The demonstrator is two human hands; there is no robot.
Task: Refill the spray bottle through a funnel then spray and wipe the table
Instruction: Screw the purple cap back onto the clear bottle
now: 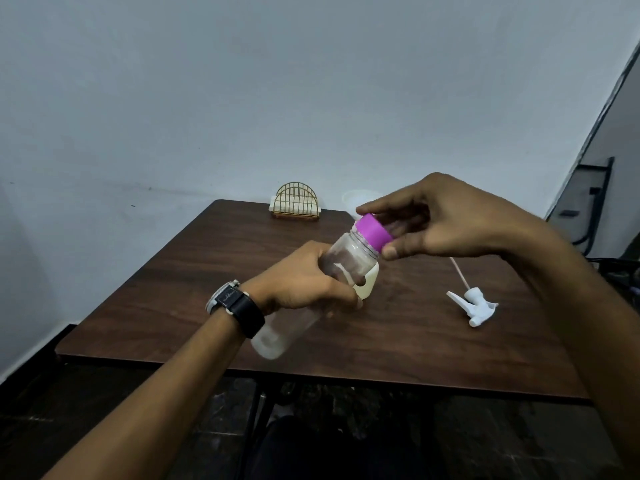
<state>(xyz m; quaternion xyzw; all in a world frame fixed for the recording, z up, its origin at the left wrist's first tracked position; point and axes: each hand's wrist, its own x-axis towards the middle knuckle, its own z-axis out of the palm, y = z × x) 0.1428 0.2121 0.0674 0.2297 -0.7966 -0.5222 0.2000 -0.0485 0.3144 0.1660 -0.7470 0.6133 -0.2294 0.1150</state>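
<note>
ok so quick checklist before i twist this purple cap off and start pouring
1. Jar gripped firmly: ok, the left hand wraps its body.
2. Purple cap pinched for twisting: ok, right hand fingers are on it.
3. Jar upright: not ok, it tilts toward the right.
4. Spray head off the bottle: ok, it lies on the table at the right.
5. Spray bottle standing ready: cannot tell, it is blurred behind the left wrist.
6. Funnel in place: cannot tell; only a pale shape shows at the far edge.
</note>
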